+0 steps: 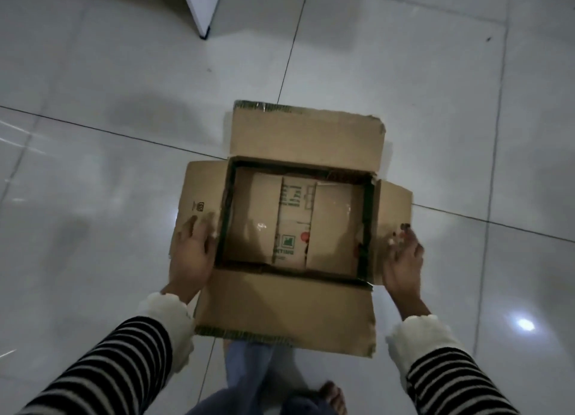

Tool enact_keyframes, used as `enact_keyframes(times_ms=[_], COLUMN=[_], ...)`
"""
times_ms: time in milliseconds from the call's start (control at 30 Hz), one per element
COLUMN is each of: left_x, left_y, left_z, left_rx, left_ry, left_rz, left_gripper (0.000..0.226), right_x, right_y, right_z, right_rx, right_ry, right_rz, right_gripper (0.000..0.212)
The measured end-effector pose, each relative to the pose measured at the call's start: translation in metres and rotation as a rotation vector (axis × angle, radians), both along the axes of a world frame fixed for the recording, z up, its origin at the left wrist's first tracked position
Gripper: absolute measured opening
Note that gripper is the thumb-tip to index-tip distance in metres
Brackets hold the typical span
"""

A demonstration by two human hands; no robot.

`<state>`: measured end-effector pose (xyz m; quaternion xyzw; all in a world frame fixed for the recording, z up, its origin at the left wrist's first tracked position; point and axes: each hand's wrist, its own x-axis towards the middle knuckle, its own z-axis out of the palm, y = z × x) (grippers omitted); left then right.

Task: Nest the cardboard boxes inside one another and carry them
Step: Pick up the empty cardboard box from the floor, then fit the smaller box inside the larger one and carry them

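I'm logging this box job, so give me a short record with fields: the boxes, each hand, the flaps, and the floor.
outer box: open, all four flaps spread outward
inner box: smaller, closed, printed, sits inside the outer one
left hand: flat on the left flap
right hand: at the right flap's edge, blurred
lifted or resting: cannot tell
floor: glossy pale tiles
feet: one bare foot below the box

You stand on a glossy pale tiled floor (pixel 93 165) crossed by dark grout lines (pixel 289 60). A white panel corner (pixel 200 7) shows at top centre. A lamp's glare (pixel 525 324) reflects at lower right; lighting is dim.
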<state>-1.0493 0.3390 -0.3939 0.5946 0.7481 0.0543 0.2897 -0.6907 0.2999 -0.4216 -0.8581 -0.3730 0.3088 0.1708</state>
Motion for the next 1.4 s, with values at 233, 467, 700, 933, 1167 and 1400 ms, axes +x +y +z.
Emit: enact_keyframes(times_ms=[233,467,700,933,1167,1400], left_x=[-0.041,-0.055,-0.062,-0.028,0.008,0.102], left_y=[0.022,0.036,0.027,0.045,0.028,-0.003], left_z=[-0.057,-0.045,0.024,0.06,0.218,0.406], left_rx=[-0.241,-0.296,0.032,-0.043,0.012,0.068], left_ry=[-0.062,-0.189,-0.142,-0.14,-0.052,-0.245], left_rz=[0.057,0.2,0.046,-0.051,-0.103,-0.309], left_gripper=[0.056,0.076,0.072,0.07,0.071,0.068], right_x=[0.011,0.014,0.022,0.004,0.018,0.077], right_y=[0.0,-0.008,-0.026,-0.007,-0.05,-0.158], right_z=[-0.046,-0.031,0.027,0.063,0.214,0.432], right_rx=[-0.04,0.002,0.143,0.154,0.164,0.189], right_ry=[0.225,0.224,0.05,0.118,0.144,0.045], right_rz=[-0.098,-0.166,-0.004,0.014,-0.075,-0.238], right_gripper=[0.061,0.073,0.08,0.075,0.075,0.076])
